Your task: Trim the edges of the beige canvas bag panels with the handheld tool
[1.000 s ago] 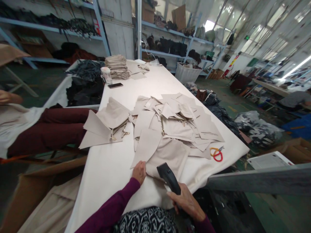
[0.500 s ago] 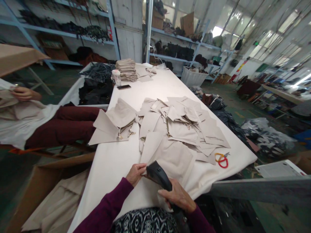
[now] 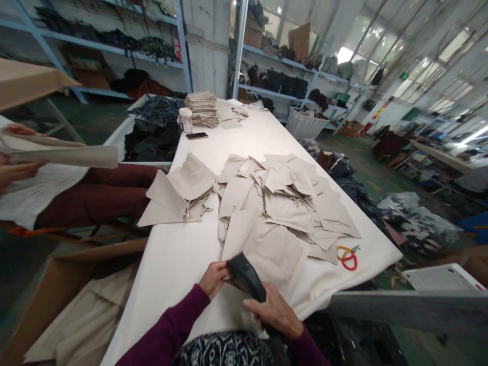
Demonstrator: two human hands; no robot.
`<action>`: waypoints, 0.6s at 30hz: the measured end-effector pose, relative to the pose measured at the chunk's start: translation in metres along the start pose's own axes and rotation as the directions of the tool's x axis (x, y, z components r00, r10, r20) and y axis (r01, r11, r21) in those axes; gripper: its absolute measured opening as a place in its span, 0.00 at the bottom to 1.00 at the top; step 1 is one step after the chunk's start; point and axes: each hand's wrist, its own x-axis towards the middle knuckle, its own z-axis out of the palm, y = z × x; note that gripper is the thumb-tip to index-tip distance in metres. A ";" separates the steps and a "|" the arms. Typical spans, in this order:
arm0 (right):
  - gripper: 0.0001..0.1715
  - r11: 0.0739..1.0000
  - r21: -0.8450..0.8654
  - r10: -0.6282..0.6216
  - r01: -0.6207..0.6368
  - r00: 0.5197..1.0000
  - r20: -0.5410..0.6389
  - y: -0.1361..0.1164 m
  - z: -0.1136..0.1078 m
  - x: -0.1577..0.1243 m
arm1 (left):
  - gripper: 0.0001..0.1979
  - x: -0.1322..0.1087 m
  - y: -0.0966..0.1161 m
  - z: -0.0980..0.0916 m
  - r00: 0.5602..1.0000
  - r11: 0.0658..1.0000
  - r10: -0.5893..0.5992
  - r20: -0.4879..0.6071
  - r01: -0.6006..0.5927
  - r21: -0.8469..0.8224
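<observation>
My right hand [image 3: 280, 312] is wrapped round the handle of a black curved handheld tool [image 3: 246, 274]. The tool's wide head points up and left, over the near edge of a beige bag-like piece [image 3: 274, 249]. Pinched together at the tip of that head are the fingers of my left hand [image 3: 213, 279]; what is between them is hidden. Beyond the tool lies an overlapping heap of flat beige pieces [image 3: 285, 203], some with metal clasps [image 3: 265, 213]. Another beige piece with clasps [image 3: 190, 178] rests to the left of the heap.
Scissors [image 3: 347, 256] with yellow and red handles lie at right. A phone [image 3: 196, 135], a jar [image 3: 185, 120] and a beige stack [image 3: 202, 109] sit at the table's far end. A co-worker [image 3: 49, 173] sits at left, above a cardboard box [image 3: 49, 284].
My hands and the tool have shifted only slightly. At left, the co-worker's hands have moved and a long beige piece now extends from them.
</observation>
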 end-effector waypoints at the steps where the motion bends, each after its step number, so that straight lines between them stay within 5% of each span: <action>1: 0.09 1.000 -0.002 -0.011 0.011 1.000 -0.020 -0.004 0.001 0.005 | 0.12 -0.001 -0.003 0.002 1.000 0.999 0.008 0.000 -0.008 0.032; 5: 0.09 0.999 0.004 -0.043 0.044 0.994 -0.103 -0.016 -0.006 0.015 | 0.13 0.002 -0.011 -0.004 0.996 0.975 0.069 -0.051 -0.057 0.213; 8: 0.12 0.999 0.040 -0.013 0.019 0.989 -0.148 -0.011 -0.026 0.000 | 0.13 0.013 -0.005 -0.034 0.969 0.909 0.190 -0.157 -0.114 0.401; 13: 0.16 0.996 0.030 0.090 -0.085 0.954 -0.287 0.016 -0.056 -0.045 | 0.10 0.037 0.009 -0.085 0.829 0.658 0.492 -0.265 -0.154 0.737; 16: 0.18 0.989 0.027 0.144 -0.143 0.943 -0.300 0.035 -0.055 -0.065 | 0.12 0.036 -0.005 -0.079 0.742 0.467 0.643 -0.188 -0.185 0.864; 18: 0.18 0.983 0.043 0.183 -0.178 0.947 -0.266 0.045 -0.049 -0.075 | 0.12 0.027 -0.025 -0.062 0.721 0.335 0.690 -0.059 -0.246 0.910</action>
